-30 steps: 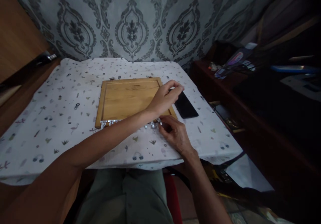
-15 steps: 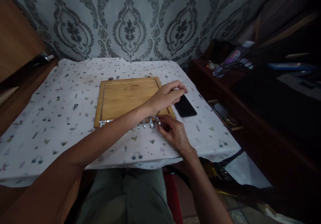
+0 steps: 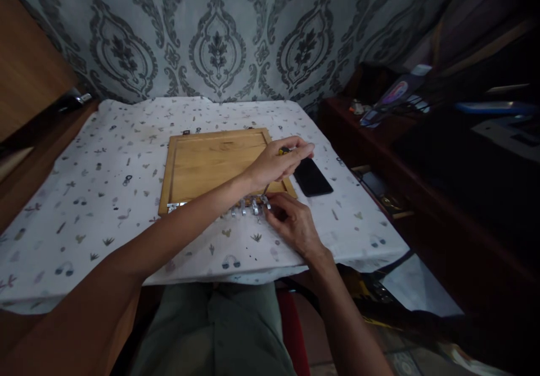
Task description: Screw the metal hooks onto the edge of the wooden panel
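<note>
A wooden panel [image 3: 219, 162] with a raised frame lies flat, with several metal hinges [image 3: 255, 205] along its near edge. Over the panel's right side, my left hand [image 3: 280, 161] is closed around a screwdriver [image 3: 284, 150] whose yellow and black handle shows partly between the fingers. The thin shaft slants down below this hand to the hinge at the near right corner. At that corner my right hand [image 3: 293, 218] pinches the hinge [image 3: 265, 201] between thumb and fingers. My left forearm hides part of the panel's near edge.
A black phone [image 3: 313, 177] lies right of the panel on the patterned white tablecloth [image 3: 126, 218]. A dark red cabinet [image 3: 379, 145] with a partly open drawer stands to the right, bearing a clear bottle [image 3: 394, 96]. Patterned wallpaper rises behind the table.
My left hand has turned slightly, and the screwdriver's yellow and black handle now shows between its fingers. My right hand stays at the hinge.
</note>
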`<move>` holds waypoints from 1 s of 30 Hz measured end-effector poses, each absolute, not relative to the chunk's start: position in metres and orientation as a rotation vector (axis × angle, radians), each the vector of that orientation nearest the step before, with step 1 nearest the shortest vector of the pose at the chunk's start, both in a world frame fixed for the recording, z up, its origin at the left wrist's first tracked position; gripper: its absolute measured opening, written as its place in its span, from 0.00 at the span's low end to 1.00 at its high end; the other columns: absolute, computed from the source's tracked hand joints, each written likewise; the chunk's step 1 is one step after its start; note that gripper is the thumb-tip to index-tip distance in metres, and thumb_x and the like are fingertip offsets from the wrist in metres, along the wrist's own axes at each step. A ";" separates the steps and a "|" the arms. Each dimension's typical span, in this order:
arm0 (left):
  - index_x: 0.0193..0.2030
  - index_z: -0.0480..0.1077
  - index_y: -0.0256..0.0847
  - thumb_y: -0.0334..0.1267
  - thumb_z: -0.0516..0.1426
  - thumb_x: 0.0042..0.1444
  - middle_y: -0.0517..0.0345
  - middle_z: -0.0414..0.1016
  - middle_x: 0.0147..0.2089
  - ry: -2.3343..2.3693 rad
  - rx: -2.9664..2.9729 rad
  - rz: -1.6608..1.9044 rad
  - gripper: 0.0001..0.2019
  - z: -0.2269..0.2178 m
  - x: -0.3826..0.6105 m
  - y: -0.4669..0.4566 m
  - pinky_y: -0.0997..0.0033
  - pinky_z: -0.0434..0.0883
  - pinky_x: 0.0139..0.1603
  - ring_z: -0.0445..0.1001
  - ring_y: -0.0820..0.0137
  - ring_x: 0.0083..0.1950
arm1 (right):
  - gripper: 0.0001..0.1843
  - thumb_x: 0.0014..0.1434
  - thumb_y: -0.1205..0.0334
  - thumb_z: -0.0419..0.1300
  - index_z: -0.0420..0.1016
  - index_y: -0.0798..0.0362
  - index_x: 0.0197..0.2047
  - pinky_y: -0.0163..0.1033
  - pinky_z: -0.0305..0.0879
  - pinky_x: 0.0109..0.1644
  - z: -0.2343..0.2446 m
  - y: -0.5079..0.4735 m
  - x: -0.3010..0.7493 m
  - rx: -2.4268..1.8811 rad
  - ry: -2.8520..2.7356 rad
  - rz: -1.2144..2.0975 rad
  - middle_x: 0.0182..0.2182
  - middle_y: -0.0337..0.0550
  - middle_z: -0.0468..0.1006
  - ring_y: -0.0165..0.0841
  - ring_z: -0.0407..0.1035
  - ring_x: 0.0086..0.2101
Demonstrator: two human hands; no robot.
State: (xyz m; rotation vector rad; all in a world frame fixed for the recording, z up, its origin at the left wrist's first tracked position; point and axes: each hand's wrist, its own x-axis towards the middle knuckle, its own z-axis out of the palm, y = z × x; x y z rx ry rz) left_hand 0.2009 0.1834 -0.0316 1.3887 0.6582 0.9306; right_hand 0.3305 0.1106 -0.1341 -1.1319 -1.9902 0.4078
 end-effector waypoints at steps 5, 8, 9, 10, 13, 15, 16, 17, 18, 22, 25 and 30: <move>0.35 0.66 0.40 0.49 0.58 0.69 0.73 0.50 0.18 0.627 1.383 0.885 0.16 -0.031 0.197 0.188 0.78 0.47 0.21 0.49 0.82 0.19 | 0.05 0.66 0.62 0.61 0.78 0.49 0.38 0.42 0.75 0.38 -0.133 0.110 0.331 -1.151 -2.001 0.408 0.45 0.49 0.86 0.37 0.78 0.34; 0.33 0.64 0.40 0.50 0.61 0.66 0.72 0.51 0.20 0.677 1.378 0.935 0.19 -0.031 0.197 0.184 0.79 0.50 0.23 0.50 0.83 0.20 | 0.05 0.66 0.62 0.61 0.78 0.49 0.39 0.42 0.76 0.39 -0.133 0.110 0.331 -1.146 -1.995 0.424 0.45 0.49 0.86 0.37 0.79 0.35; 0.32 0.63 0.40 0.50 0.62 0.65 0.72 0.53 0.22 0.686 1.379 0.952 0.19 -0.030 0.198 0.182 0.80 0.52 0.24 0.51 0.83 0.21 | 0.05 0.66 0.62 0.61 0.78 0.49 0.40 0.42 0.76 0.39 -0.133 0.110 0.331 -1.144 -1.991 0.430 0.45 0.49 0.86 0.38 0.79 0.36; 0.32 0.62 0.40 0.50 0.63 0.64 0.71 0.54 0.23 0.690 1.381 0.961 0.20 -0.029 0.199 0.180 0.80 0.53 0.24 0.53 0.83 0.22 | 0.05 0.66 0.62 0.61 0.78 0.50 0.40 0.42 0.76 0.39 -0.133 0.110 0.331 -1.141 -1.986 0.434 0.46 0.50 0.86 0.38 0.79 0.36; 0.31 0.63 0.39 0.50 0.63 0.64 0.70 0.54 0.22 0.708 1.382 0.959 0.20 -0.028 0.202 0.174 0.80 0.55 0.25 0.54 0.82 0.23 | 0.04 0.65 0.62 0.61 0.79 0.50 0.41 0.42 0.76 0.38 -0.132 0.110 0.331 -1.139 -1.976 0.444 0.46 0.50 0.86 0.38 0.79 0.36; 0.30 0.64 0.39 0.51 0.61 0.67 0.71 0.52 0.21 0.729 1.366 0.980 0.20 -0.028 0.204 0.173 0.80 0.53 0.24 0.52 0.82 0.22 | 0.04 0.65 0.63 0.62 0.78 0.50 0.40 0.42 0.75 0.38 -0.132 0.110 0.330 -1.138 -1.973 0.450 0.46 0.49 0.86 0.37 0.79 0.34; 0.30 0.64 0.39 0.51 0.59 0.68 0.71 0.51 0.20 0.733 1.355 0.997 0.20 -0.029 0.205 0.174 0.80 0.53 0.23 0.51 0.82 0.22 | 0.04 0.65 0.63 0.61 0.78 0.50 0.39 0.42 0.75 0.38 -0.133 0.110 0.330 -1.137 -1.974 0.454 0.45 0.49 0.86 0.37 0.79 0.34; 0.30 0.64 0.39 0.52 0.58 0.68 0.71 0.51 0.19 0.727 1.347 1.008 0.21 -0.030 0.205 0.175 0.80 0.52 0.23 0.49 0.82 0.21 | 0.04 0.65 0.63 0.61 0.78 0.50 0.39 0.41 0.75 0.37 -0.133 0.110 0.330 -1.134 -1.973 0.457 0.45 0.49 0.86 0.37 0.79 0.34; 0.30 0.64 0.39 0.52 0.58 0.69 0.71 0.51 0.19 0.711 1.343 1.005 0.21 -0.031 0.205 0.177 0.80 0.50 0.22 0.48 0.82 0.21 | 0.04 0.65 0.63 0.61 0.78 0.50 0.39 0.41 0.75 0.37 -0.133 0.110 0.330 -1.132 -1.970 0.456 0.45 0.49 0.86 0.37 0.79 0.34; 0.30 0.65 0.39 0.56 0.57 0.68 0.72 0.50 0.18 0.568 1.373 0.849 0.23 -0.033 0.200 0.186 0.79 0.45 0.20 0.45 0.83 0.19 | 0.05 0.65 0.62 0.61 0.78 0.50 0.39 0.42 0.75 0.37 -0.135 0.110 0.330 -1.133 -1.966 0.424 0.44 0.49 0.86 0.37 0.79 0.33; 0.29 0.66 0.39 0.59 0.56 0.68 0.72 0.47 0.18 0.515 1.371 0.739 0.25 -0.030 0.195 0.189 0.78 0.43 0.20 0.43 0.83 0.18 | 0.04 0.65 0.63 0.61 0.78 0.50 0.38 0.41 0.75 0.37 -0.136 0.111 0.330 -1.137 -1.978 0.413 0.44 0.49 0.86 0.37 0.79 0.33; 0.29 0.64 0.39 0.60 0.47 0.72 0.71 0.46 0.17 0.596 1.356 0.772 0.28 -0.027 0.193 0.186 0.78 0.44 0.21 0.43 0.81 0.18 | 0.04 0.65 0.63 0.60 0.78 0.49 0.39 0.41 0.74 0.37 -0.134 0.110 0.329 -1.131 -1.982 0.409 0.43 0.48 0.86 0.37 0.79 0.34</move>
